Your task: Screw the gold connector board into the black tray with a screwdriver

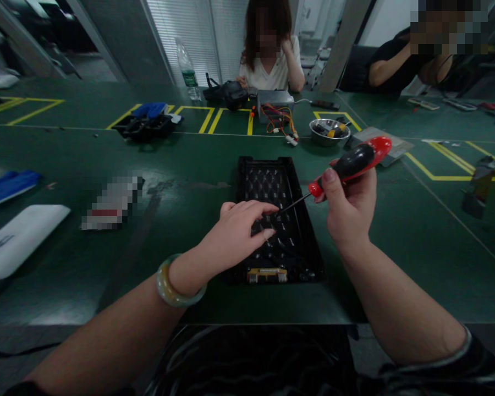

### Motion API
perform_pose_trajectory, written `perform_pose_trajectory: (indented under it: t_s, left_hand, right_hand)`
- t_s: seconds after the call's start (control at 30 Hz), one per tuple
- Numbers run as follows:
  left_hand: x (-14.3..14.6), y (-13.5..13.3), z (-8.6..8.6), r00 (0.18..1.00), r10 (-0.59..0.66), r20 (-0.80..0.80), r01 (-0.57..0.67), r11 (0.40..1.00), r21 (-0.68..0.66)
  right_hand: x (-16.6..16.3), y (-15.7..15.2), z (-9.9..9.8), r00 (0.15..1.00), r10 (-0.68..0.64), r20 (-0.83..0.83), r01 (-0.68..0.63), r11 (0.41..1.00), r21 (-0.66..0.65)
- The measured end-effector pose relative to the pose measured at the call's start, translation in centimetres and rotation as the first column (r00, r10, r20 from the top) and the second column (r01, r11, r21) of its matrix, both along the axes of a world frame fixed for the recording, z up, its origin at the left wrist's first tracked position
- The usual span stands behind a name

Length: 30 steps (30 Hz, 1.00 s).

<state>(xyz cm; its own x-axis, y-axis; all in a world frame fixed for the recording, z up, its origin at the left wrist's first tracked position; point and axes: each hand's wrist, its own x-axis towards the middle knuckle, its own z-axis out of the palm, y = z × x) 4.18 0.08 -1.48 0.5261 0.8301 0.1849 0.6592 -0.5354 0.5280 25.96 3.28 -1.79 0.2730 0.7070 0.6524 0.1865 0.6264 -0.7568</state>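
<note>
A screwdriver (357, 160) with a red and black handle is gripped in my right hand (350, 212). Its thin shaft slants down to the left, the tip close to my left index finger. Below it lies a black plastic housing (308, 236), an open shallow tray with rows of small shiny spots inside. My left hand (245, 228) reaches over the housing from the left, thumb and index finger apart. At the housing's near end sits a small yellowish circuit board (268, 271) with metal connectors. Whether my left fingertips touch a screw is too small to tell.
On the left lie a white casing (22, 239), a blurred-out flat object (113, 203) and a blue glove (10, 187). Further back are a black tray (144, 126), a metal box with wires (276, 104) and a metal bowl (330, 133). Two people sit across the table.
</note>
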Motion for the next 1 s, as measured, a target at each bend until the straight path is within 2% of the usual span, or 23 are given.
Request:
perform_pose_trajectory:
  t_s: [0.1, 0.2, 0.3, 0.4, 0.53, 0.67, 0.83, 0.9, 1.0]
  left_hand:
    - [0.0, 0.2, 0.0, 1.000, 0.004, 0.029, -0.002, 0.998, -0.071]
    - [0.1, 0.3, 0.1, 0.999, -0.012, 0.051, 0.019, 0.991, -0.132]
    - [0.2, 0.3, 0.1, 0.997, -0.005, 0.079, 0.018, 0.986, -0.164]
    - [0.3, 0.3, -0.1, 0.984, 0.025, 0.175, 0.015, 0.975, -0.223]
    - [0.2, 0.3, -0.2, 0.968, 0.046, 0.247, 0.028, 0.957, -0.287]
    - [0.3, 0.1, 0.1, 0.989, -0.072, 0.132, 0.105, 0.958, -0.266]
    - [1.2, -0.6, 0.0, 0.954, -0.289, 0.076, 0.298, 0.912, -0.282]
    - [1.5, -0.7, -0.2, 0.944, -0.324, 0.067, 0.329, 0.903, -0.277]
    - [1.8, -0.7, -0.3, 0.949, -0.313, 0.041, 0.312, 0.910, -0.272]
  right_hand:
    - [-0.3, -0.3, 0.6, 0.985, 0.095, -0.147, -0.099, 0.995, -0.024]
    - [-0.4, -0.3, 0.8, 0.968, 0.126, -0.216, -0.136, 0.990, -0.030]
    - [-0.5, -0.3, 0.9, 0.964, 0.120, -0.236, -0.127, 0.992, -0.018]
    - [-0.5, -0.3, 1.0, 0.966, 0.106, -0.236, -0.111, 0.994, -0.011]
    - [-0.3, -0.5, 1.2, 0.968, 0.074, -0.241, -0.057, 0.996, 0.074]
    - [-0.4, -0.8, 1.2, 0.982, 0.047, -0.181, -0.016, 0.985, 0.173]
    - [-0.7, -1.5, 0.5, 0.998, -0.043, -0.040, 0.049, 0.986, 0.158]
    - [-0.8, -1.9, 0.3, 0.999, -0.041, 0.007, 0.039, 0.990, 0.138]
    - [-0.8, -2.4, 0.2, 0.998, -0.026, 0.057, 0.019, 0.993, 0.113]
